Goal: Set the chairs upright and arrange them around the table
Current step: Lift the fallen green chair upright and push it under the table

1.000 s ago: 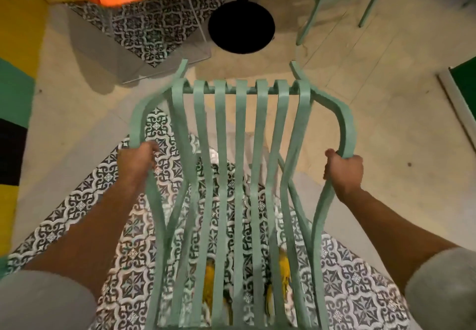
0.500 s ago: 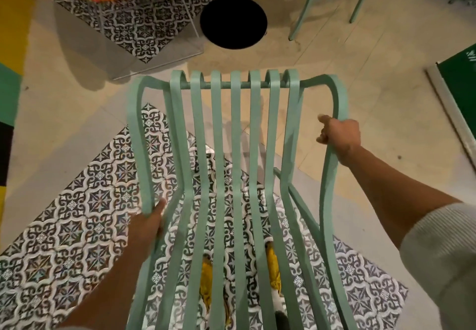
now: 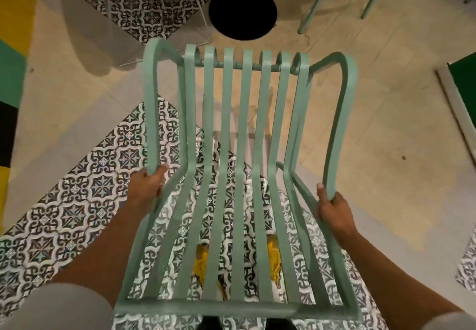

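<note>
Gripping green chair (image 3: 244,149), seemingly both hands.

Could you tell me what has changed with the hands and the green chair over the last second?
The right hand slid down the green slatted chair's right armrest, from the upper bend to its lower end. The left hand also dropped lower on the left armrest. The chair's front now points more squarely at the black table base. Both hands stayed on the chair throughout.

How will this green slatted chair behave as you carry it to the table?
The green slatted chair probably stays stiff: its slats join one continuous frame. Likely light, being mostly gaps. It may swing, since the left hand and right hand grip only its side rails.
</note>
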`<action>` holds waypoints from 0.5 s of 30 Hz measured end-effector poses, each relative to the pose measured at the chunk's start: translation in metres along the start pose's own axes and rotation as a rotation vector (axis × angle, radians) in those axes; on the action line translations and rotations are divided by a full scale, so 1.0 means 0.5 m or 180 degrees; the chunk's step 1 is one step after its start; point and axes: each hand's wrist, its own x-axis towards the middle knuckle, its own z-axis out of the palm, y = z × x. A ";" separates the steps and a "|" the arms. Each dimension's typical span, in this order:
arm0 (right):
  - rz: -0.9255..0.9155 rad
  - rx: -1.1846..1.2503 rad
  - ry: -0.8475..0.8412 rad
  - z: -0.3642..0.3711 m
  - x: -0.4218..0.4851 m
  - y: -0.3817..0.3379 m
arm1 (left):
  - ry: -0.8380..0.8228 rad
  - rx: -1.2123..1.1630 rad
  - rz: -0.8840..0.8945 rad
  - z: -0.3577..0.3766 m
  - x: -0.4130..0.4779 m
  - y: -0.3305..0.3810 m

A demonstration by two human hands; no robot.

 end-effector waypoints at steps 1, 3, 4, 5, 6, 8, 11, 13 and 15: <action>-0.0058 -0.0108 -0.0051 -0.004 0.006 -0.010 | -0.0138 -0.0021 0.0096 -0.013 -0.012 0.005; -0.0143 -0.0365 -0.0031 -0.005 0.018 -0.026 | -0.0348 0.0247 0.0238 -0.035 -0.041 0.002; -0.0161 -0.0484 0.0040 -0.003 0.023 -0.034 | -0.0384 0.0452 0.0286 -0.041 -0.055 -0.002; -0.0156 -0.0580 0.0137 -0.001 0.026 -0.040 | -0.0369 0.0637 0.0322 -0.046 -0.068 -0.006; -0.0124 -0.0645 0.0242 0.001 0.027 -0.045 | -0.0315 0.0806 0.0379 -0.046 -0.080 -0.006; -0.0067 -0.0742 0.0409 -0.002 0.027 -0.051 | -0.0177 0.1116 0.0592 -0.044 -0.096 0.003; -0.0045 -0.0917 0.0455 -0.018 0.022 -0.055 | -0.0123 0.1147 0.0640 -0.041 -0.112 0.014; -0.0004 -0.1005 0.0458 -0.026 0.025 -0.057 | -0.0156 0.1158 0.0569 -0.036 -0.115 0.012; 0.0002 -0.1093 0.0458 -0.032 0.035 -0.058 | -0.0077 0.1352 0.0518 -0.026 -0.117 0.015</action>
